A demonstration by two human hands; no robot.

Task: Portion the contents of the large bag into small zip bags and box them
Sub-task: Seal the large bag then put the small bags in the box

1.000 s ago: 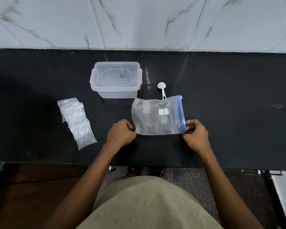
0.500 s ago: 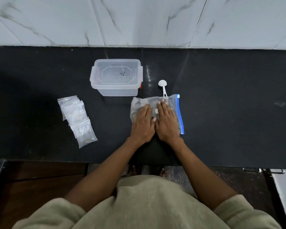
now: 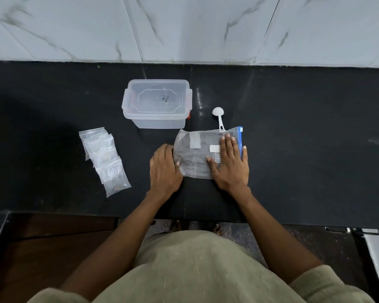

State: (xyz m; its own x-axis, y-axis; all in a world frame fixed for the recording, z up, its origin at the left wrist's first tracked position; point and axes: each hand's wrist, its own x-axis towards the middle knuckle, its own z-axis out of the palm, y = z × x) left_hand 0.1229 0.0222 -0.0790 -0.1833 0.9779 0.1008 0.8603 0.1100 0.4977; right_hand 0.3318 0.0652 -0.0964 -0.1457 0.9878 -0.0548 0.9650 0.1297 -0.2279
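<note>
The large zip bag lies flat on the black table, straight in front of the person, its long axis running left to right and its blue zip strip at the right-hand end. The right hand is spread palm-down on the bag's right half, fingers straight and pointing away from the body, with the little finger just over the zip strip. It presses and grips nothing. The left hand sits at the bag's left edge with its fingers loosely bent against the plastic; from here I cannot tell whether it pinches that edge or only rests beside it.

The coming move, I would guess, is to open the bag, and that turns on the zip end. It lies under and just beyond the right hand, so that hand is the nearer one to pull it apart, while the left can steady the closed end.

A white scoop lies just behind the bag, its handle touching or slipping under the far edge near the right fingertips. The clear plastic box stands behind and a little left of the bag, its lid still on. A fanned pile of small zip bags lies well to the left, nearer the left hand. Portioning looks not yet begun on this bag.
</note>
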